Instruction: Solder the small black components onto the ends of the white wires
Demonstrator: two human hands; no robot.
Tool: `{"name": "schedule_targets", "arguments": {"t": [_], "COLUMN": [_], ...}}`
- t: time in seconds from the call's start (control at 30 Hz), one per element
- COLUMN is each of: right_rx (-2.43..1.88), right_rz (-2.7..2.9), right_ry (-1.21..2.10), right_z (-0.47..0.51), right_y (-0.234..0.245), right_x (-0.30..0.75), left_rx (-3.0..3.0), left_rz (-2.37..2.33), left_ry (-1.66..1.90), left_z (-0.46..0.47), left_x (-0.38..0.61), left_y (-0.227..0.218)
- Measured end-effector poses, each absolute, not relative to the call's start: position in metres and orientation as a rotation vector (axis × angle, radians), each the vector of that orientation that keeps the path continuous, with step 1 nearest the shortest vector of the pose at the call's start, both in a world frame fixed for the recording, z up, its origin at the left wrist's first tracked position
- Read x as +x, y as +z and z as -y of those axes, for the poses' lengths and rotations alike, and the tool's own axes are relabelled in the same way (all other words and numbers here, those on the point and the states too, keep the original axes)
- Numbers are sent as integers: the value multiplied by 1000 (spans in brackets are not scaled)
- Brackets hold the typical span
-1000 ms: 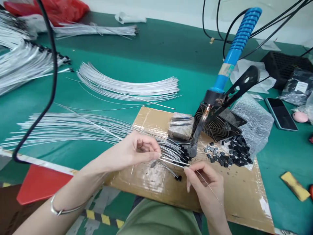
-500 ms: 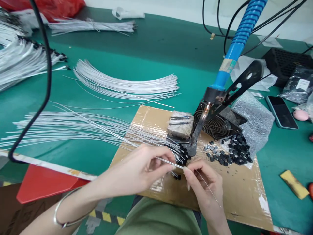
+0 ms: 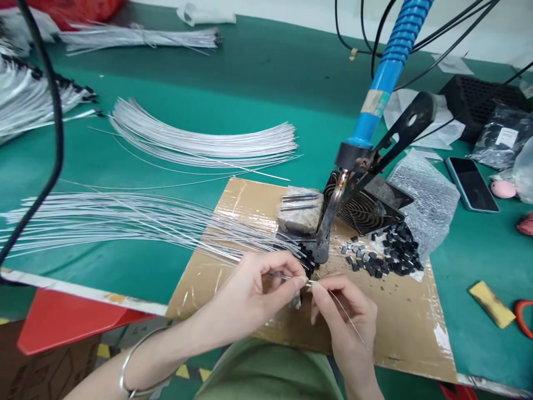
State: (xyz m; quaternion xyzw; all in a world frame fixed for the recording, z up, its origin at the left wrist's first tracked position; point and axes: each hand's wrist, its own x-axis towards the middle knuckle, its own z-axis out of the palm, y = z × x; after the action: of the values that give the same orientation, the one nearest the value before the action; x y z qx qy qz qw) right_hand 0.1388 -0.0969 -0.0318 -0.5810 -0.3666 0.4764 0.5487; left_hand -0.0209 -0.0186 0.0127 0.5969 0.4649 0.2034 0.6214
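My left hand (image 3: 254,294) pinches the end of a thin white wire (image 3: 287,276) over a cardboard sheet (image 3: 400,328). My right hand (image 3: 343,316) pinches a fine strand of solder wire (image 3: 345,316) that trails back over its knuckles. The two fingertips almost meet just below the tip of a blue-handled soldering iron (image 3: 375,100) held in a stand. A fan of white wires (image 3: 125,222) with black ends lies to the left, reaching the iron's tip. A pile of small black parts (image 3: 391,255) sits right of the iron.
More white wire bundles (image 3: 200,144) lie on the green mat. A small fan (image 3: 362,208) stands behind the iron beside a sponge block (image 3: 297,216). A phone (image 3: 470,183), bubble wrap (image 3: 428,200), a yellow pad (image 3: 491,304) and black cables (image 3: 50,139) surround the work area.
My left hand has slid right along the wire until its fingertips nearly touch my right hand's. The view has shifted slightly right and down.
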Motion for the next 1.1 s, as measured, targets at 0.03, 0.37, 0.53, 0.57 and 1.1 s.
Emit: {"name": "schedule_targets", "arguments": {"t": [0.03,0.37,0.53,0.57,1.1], "right_rx": [-1371,-1100,-1146,-1153,-1188], "right_rz": [857,726,731,732,375], "right_ry": [1143,1156,1171,1178,1438], "right_z": [97,96,94,94,93], "right_y": [-31,-46,-47,-46,-23], "right_x": [139,152,146,144,132], "left_rx": [1356,1233,1235,1242,1337], "left_rz": [-1072,-1150,-1156,-1157,-1183], "left_ry": [472,519,548,550,612], "left_z": [19,20,22,22,30], "left_x": [-20,-16,-16,-16,-15], "left_y": [13,8,8,8,2]}}
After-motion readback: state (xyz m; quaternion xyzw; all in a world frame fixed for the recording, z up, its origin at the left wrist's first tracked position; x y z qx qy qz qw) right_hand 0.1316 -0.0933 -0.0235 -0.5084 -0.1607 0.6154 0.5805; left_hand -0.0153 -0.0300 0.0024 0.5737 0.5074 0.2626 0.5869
